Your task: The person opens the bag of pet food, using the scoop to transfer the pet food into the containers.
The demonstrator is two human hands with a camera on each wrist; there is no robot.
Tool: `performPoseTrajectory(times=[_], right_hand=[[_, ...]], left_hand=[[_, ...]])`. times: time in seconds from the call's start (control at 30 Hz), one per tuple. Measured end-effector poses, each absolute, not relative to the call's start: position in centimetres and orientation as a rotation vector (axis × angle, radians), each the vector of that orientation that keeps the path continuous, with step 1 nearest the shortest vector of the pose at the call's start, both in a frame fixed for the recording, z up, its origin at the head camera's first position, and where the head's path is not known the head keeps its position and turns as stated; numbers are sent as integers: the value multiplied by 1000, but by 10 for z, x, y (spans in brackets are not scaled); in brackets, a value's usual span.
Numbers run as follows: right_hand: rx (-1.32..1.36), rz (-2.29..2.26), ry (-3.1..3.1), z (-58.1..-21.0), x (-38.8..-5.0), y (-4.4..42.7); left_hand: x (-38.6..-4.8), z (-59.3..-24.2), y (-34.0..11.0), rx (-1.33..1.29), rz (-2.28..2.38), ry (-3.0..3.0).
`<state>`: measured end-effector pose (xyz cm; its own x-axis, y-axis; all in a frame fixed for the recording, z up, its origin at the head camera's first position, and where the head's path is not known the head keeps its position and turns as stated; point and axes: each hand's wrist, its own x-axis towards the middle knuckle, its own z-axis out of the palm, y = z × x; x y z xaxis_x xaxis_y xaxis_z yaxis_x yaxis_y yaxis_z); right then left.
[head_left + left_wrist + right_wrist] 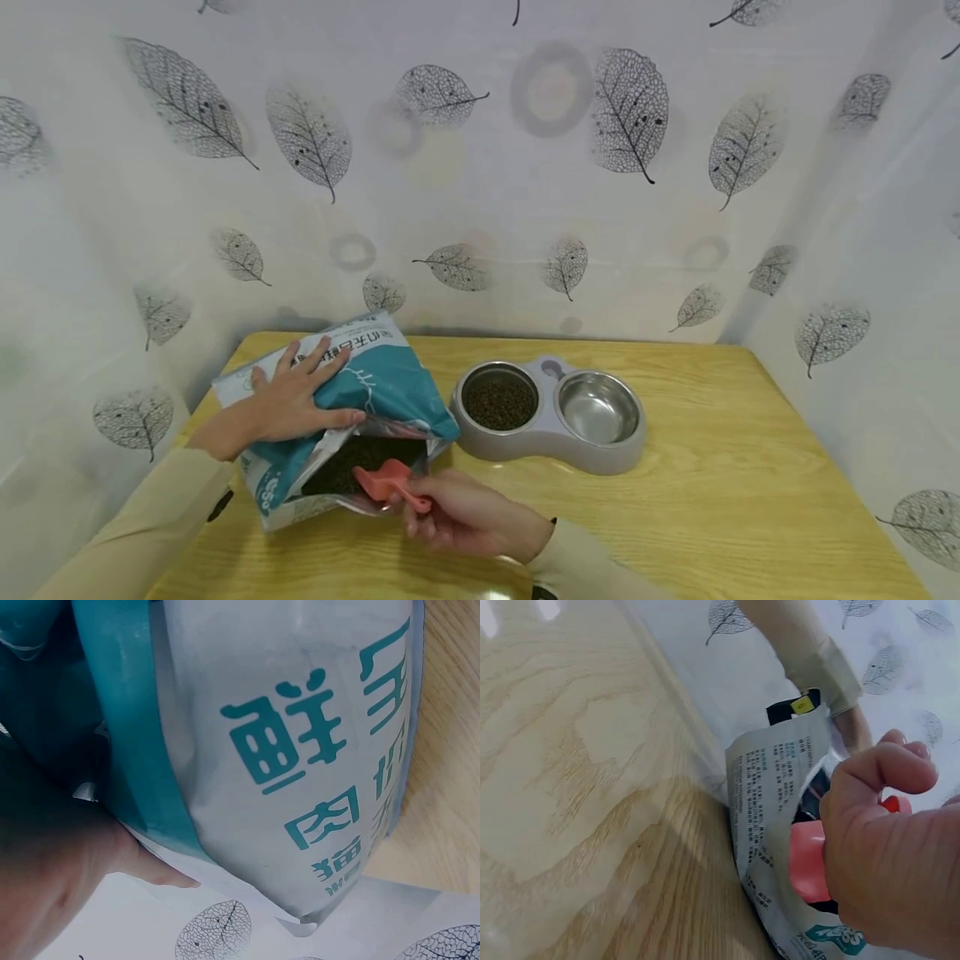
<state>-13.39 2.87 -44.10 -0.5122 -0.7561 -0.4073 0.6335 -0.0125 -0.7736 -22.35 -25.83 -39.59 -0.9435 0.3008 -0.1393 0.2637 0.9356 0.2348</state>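
A teal and white pet food bag (390,379) lies on the table with its mouth toward me, dark kibble (337,471) showing inside. Spread across its top is my left hand (288,404), fingers straight, thumb near the rim of the opening. My right hand (468,512) grips the handle of a red scoop (386,477), whose head sits at the bag's mouth. In the right wrist view the scoop (808,862) is partly hidden by the hand. The left wrist view shows the bag's printed side (262,750) close up.
Right of the bag stands a grey double feeder (517,448). Its left steel bowl holds brown kibble (501,404); the right steel bowl (597,408) shows a bare bottom. The wooden table (735,467) meets a leaf-patterned curtain (480,208) behind.
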Motion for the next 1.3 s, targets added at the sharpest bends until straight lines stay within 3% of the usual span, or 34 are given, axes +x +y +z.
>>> performPoseTrajectory(times=[0.33, 1.3], right_hand=[[-131, -1709, 1476, -451, -126, 13], [-271, -1730, 1397, -443, -119, 51]], left_hand=[[-224, -395, -257, 436, 305, 2909], [-223, -395, -259, 441, 320, 2928]])
